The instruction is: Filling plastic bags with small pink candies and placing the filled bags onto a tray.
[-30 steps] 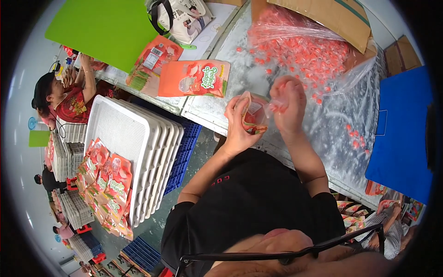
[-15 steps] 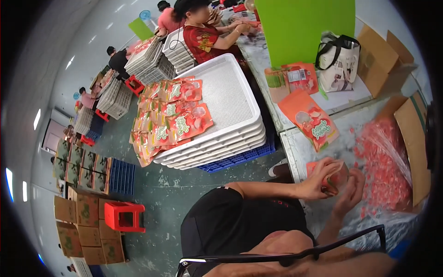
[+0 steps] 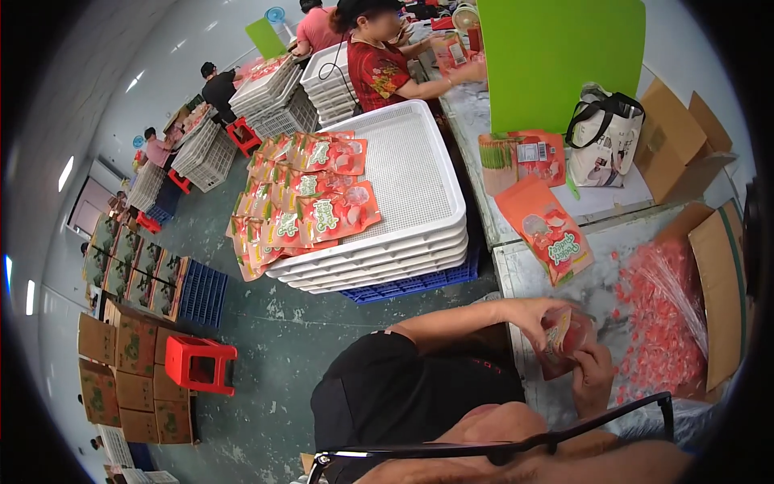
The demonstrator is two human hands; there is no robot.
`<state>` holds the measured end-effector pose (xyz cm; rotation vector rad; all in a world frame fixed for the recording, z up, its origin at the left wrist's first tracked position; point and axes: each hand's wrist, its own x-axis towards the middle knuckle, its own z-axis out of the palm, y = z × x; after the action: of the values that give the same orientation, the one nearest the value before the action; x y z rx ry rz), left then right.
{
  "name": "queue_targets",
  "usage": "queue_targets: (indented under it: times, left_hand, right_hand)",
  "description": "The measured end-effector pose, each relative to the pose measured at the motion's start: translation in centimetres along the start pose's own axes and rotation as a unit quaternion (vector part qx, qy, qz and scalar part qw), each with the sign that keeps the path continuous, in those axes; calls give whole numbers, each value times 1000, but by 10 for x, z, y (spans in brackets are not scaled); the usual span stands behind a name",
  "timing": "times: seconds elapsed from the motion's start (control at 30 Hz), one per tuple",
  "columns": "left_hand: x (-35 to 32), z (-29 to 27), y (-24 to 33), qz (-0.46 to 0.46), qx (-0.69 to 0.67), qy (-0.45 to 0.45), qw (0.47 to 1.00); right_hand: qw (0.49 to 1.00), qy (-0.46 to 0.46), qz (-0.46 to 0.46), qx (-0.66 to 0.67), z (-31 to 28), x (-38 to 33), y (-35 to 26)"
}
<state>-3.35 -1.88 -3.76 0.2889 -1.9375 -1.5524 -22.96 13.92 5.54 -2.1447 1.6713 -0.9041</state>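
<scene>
Over the near table, a red pouch is held between my two hands. My left hand grips its upper left side, thumb across the front. My right hand has its fingers closed on the pouch's lower right edge. Just beyond them a flat orange-red pouch lies on the table. To the right is a heap of small red wrapped pieces, partly under clear plastic film. Whether the held pouch has anything inside, I cannot tell.
To the left stands a stack of white mesh trays, filled pouches on the top one. A green panel, a tote bag and cardboard boxes stand on the table. A co-worker handles a pouch. A red stool is on the floor.
The held pouch has turned so its printed front shows. My right hand has moved down to its lower edge. The co-worker now holds a pouch up. The view has shifted slightly.
</scene>
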Motion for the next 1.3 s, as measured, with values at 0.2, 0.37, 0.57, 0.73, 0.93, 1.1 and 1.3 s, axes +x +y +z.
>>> queue_targets:
  times: [0.2,0.37,0.57,0.73,0.93,1.1,1.3]
  left_hand:
    - [-5,19,14,-191,-116,-132,966]
    - [-11,38,17,-109,-95,-102,984]
    - [-19,45,10,-29,-122,-37,991]
    - [-17,50,-4,-26,-56,-49,997]
    - [-14,51,16,-91,-155,-32,983]
    - [-17,56,-9,-70,-88,-63,992]
    - [-22,38,1,-138,-108,41,984]
  right_hand:
    - [975,-106,33,-195,-20,20,-58]
    - [966,-157,3,-205,-2,8,-36]
    - [913,-382,64,-125,5,30,-8]
    - [895,-429,86,-84,-8,46,-10]
    - [968,-231,86,-45,-24,42,-33]
    - [909,-395,116,-70,-9,40,-4]
    - [987,78,-24,-138,-22,35,-34]
